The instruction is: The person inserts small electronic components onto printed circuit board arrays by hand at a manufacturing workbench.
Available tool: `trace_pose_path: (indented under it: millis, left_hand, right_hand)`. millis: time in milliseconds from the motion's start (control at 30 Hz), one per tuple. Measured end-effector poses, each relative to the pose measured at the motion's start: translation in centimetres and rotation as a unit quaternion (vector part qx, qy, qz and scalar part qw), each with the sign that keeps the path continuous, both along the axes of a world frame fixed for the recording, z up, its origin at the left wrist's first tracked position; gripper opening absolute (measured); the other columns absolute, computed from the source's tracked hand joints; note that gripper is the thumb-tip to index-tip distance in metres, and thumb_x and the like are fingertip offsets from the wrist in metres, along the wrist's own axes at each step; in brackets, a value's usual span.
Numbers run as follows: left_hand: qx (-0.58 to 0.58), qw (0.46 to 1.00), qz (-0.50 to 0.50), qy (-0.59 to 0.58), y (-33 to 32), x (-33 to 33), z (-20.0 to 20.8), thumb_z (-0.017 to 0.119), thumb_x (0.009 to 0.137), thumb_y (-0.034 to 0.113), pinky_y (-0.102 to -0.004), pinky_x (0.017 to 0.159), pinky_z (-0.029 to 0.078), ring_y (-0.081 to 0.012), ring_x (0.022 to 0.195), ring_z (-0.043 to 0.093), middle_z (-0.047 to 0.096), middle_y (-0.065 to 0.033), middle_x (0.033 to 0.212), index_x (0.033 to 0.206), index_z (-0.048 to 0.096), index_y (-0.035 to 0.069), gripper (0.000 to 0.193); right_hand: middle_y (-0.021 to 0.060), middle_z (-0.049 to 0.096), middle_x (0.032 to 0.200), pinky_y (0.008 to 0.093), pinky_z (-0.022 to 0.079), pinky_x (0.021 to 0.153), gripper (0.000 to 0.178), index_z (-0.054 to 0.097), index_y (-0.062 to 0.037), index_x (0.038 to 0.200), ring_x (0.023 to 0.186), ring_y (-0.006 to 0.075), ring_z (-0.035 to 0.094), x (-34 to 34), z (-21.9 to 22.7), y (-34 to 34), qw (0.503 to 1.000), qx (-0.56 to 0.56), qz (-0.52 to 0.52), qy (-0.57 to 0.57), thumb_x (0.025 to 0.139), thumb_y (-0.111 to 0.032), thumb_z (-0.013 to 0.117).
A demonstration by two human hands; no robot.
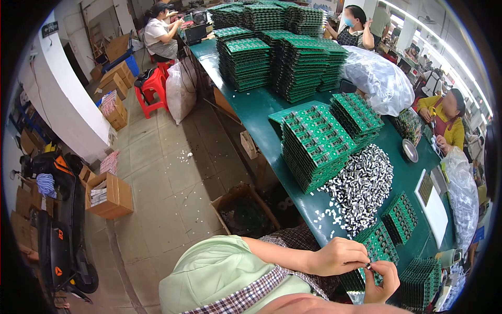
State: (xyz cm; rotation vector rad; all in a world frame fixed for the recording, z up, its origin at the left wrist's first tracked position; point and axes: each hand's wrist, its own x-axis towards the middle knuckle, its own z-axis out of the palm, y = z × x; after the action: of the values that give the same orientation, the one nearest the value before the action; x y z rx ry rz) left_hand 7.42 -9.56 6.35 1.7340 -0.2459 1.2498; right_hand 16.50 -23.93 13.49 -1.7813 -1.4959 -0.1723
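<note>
My left hand (340, 256) and my right hand (381, 283) meet at the table's near edge, fingertips pinched together. Between them is a small black-and-white part (368, 266), too small to make out fully. It resembles the parts in the loose pile (362, 188) on the green tabletop just beyond. Under and behind my hands lies a green circuit board panel (377, 242), partly hidden by my fingers. Another board panel (400, 217) lies beside it. A stack of boards (421, 282) stands to the right of my right hand.
Tall stacks of green boards (314, 144) rise beyond the pile, with more stacks (295, 65) at the far end. A metal dish (410, 150) and a white tray (431, 206) are at right. A cardboard box (246, 209) stands below the table edge. Co-workers (444, 120) sit around.
</note>
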Motion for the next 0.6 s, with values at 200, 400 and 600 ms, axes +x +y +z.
trace_pose_path:
  millis: [200, 400, 600]
  left_hand:
    - [-0.004, 1.000, -0.001, -0.005, 0.0, 0.1, -0.1, 0.073, 0.074, 0.006, -0.0320, 0.057, 0.049, -0.0236, 0.070, 0.064, 0.064, -0.0076, 0.085, 0.088, 0.064, 0.003, 0.017]
    - [0.012, 1.000, -0.011, 0.025, 0.3, 0.1, -0.2, 0.070, 0.075, 0.004, -0.0334, 0.057, 0.048, -0.0248, 0.072, 0.063, 0.062, -0.0083, 0.088, 0.090, 0.062, 0.003, 0.017]
    - [0.056, 0.998, 0.002, 0.023, 0.7, 0.2, -0.4, 0.070, 0.075, 0.004, -0.0334, 0.058, 0.048, -0.0238, 0.072, 0.063, 0.062, -0.0076, 0.089, 0.092, 0.061, 0.003, 0.019]
  right_hand:
    - [0.0114, 0.059, 0.077, 0.0256, 0.047, 0.061, 0.024, 0.058, 0.0012, 0.081, 0.070, 0.0187, 0.059, 0.5, -0.6, -0.3, 0.998, -0.013, 0.004, 0.064, 0.063, 0.009, 0.072]
    - [0.0107, 0.057, 0.081, 0.0240, 0.051, 0.065, 0.025, 0.058, 0.0030, 0.085, 0.073, 0.0160, 0.058, 1.2, -1.3, -0.7, 0.992, -0.029, -0.004, 0.122, 0.064, 0.012, 0.069]
    - [0.0106, 0.057, 0.083, 0.0239, 0.052, 0.067, 0.025, 0.057, 0.0035, 0.086, 0.076, 0.0155, 0.059, 1.5, -1.6, -1.0, 0.987, -0.034, -0.007, 0.157, 0.066, 0.013, 0.067]
